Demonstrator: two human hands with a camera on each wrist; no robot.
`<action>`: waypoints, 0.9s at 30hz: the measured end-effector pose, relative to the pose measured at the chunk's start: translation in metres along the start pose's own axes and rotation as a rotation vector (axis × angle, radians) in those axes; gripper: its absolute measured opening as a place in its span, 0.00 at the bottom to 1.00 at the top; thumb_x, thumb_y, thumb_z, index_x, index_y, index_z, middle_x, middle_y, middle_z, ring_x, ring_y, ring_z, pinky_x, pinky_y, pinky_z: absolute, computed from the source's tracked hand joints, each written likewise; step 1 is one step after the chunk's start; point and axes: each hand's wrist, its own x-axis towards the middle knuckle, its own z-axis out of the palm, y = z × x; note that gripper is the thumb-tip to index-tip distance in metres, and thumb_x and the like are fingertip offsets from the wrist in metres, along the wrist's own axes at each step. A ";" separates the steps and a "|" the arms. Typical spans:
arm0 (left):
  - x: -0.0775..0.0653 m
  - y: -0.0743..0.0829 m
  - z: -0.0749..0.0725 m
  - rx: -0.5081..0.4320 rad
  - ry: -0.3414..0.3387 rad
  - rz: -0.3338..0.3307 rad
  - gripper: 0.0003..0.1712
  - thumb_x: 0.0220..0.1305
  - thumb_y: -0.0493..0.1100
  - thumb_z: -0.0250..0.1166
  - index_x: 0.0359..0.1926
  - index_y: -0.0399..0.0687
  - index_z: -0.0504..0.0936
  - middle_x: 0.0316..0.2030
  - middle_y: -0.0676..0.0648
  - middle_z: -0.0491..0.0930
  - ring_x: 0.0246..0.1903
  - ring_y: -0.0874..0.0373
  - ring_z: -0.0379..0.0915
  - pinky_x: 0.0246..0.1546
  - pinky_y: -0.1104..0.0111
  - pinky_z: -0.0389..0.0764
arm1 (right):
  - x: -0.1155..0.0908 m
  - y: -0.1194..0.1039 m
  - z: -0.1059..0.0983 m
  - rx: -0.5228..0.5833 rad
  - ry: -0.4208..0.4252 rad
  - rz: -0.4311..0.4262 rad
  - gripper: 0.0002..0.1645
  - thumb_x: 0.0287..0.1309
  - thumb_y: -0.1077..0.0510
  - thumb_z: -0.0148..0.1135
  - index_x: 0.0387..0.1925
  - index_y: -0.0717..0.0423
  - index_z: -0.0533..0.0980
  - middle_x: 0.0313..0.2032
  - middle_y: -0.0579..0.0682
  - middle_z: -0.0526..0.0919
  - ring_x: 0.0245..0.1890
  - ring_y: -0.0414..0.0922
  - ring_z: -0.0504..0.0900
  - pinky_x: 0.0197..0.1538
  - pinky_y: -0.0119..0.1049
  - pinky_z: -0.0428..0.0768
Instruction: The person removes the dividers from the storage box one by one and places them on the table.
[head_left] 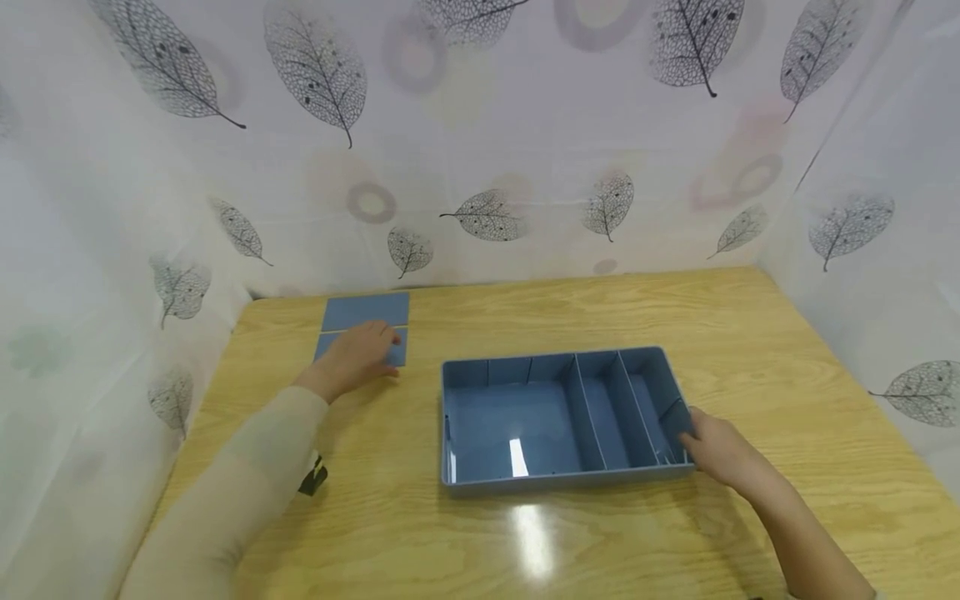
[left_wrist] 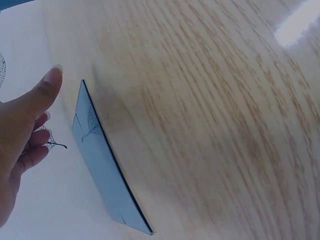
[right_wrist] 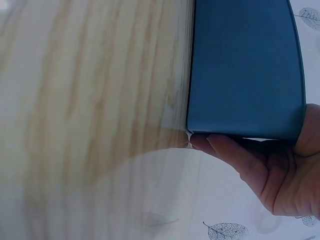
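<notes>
A blue divided storage box (head_left: pixel 517 421) sits at the middle of the table. It has one wide compartment and narrower ones to the right, split by thin dividers (head_left: pixel 588 408). My right hand (head_left: pixel 718 446) grips the box's right end, thumb over the rim and fingers against the outer wall; the right wrist view shows the fingers at the lower edge of that wall (right_wrist: pixel 245 70). At the back left lie two flat blue panels (head_left: pixel 365 310), one behind the other. My left hand (head_left: pixel 358 354) hovers over the nearer panel, its thumb apart from loosely bent fingers and nothing between them.
A small black object (head_left: pixel 313 477) pokes out beside my left sleeve (head_left: pixel 255 467), partly covered by it. Leaf-patterned cloth (head_left: pixel 525 150) hangs behind and at both sides of the wooden table (head_left: pixel 360 517).
</notes>
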 end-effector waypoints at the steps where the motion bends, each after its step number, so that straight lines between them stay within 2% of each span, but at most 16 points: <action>1: 0.000 0.000 -0.001 -0.003 0.006 0.012 0.28 0.50 0.53 0.72 0.45 0.37 0.78 0.40 0.42 0.78 0.43 0.48 0.75 0.50 0.59 0.77 | 0.000 0.000 0.000 -0.001 0.004 -0.001 0.23 0.63 0.67 0.45 0.54 0.83 0.59 0.23 0.52 0.74 0.20 0.43 0.73 0.26 0.38 0.72; 6: 0.001 0.005 -0.007 -0.008 0.029 0.058 0.27 0.49 0.53 0.72 0.45 0.41 0.77 0.42 0.44 0.78 0.45 0.50 0.75 0.52 0.59 0.76 | 0.001 0.001 0.000 -0.013 0.014 -0.009 0.21 0.63 0.67 0.46 0.52 0.82 0.62 0.23 0.52 0.74 0.20 0.43 0.73 0.26 0.38 0.72; 12: 0.005 0.012 -0.017 0.040 0.085 0.129 0.27 0.48 0.53 0.73 0.44 0.41 0.77 0.42 0.44 0.78 0.45 0.49 0.76 0.49 0.58 0.77 | 0.002 0.001 0.000 -0.016 0.020 -0.022 0.18 0.62 0.67 0.46 0.48 0.80 0.64 0.23 0.52 0.74 0.21 0.43 0.72 0.27 0.38 0.71; 20: 0.010 0.023 -0.034 0.035 0.008 0.144 0.28 0.49 0.51 0.73 0.46 0.41 0.76 0.44 0.45 0.78 0.47 0.49 0.75 0.52 0.58 0.75 | 0.002 0.003 -0.001 -0.019 0.015 -0.033 0.21 0.63 0.67 0.45 0.51 0.84 0.62 0.24 0.53 0.75 0.22 0.43 0.72 0.28 0.39 0.72; 23: 0.011 0.028 -0.041 0.042 0.012 0.163 0.29 0.47 0.52 0.74 0.46 0.41 0.76 0.44 0.45 0.78 0.48 0.49 0.75 0.52 0.58 0.76 | 0.002 0.004 -0.001 -0.023 0.015 -0.041 0.22 0.64 0.67 0.45 0.53 0.85 0.61 0.26 0.54 0.75 0.23 0.44 0.72 0.29 0.40 0.72; 27: 0.013 0.034 -0.049 0.097 0.034 0.205 0.31 0.45 0.55 0.74 0.46 0.42 0.77 0.44 0.45 0.78 0.47 0.51 0.75 0.51 0.60 0.76 | 0.001 0.005 0.000 -0.015 0.017 -0.046 0.22 0.64 0.67 0.45 0.52 0.85 0.61 0.26 0.54 0.74 0.23 0.44 0.72 0.29 0.40 0.72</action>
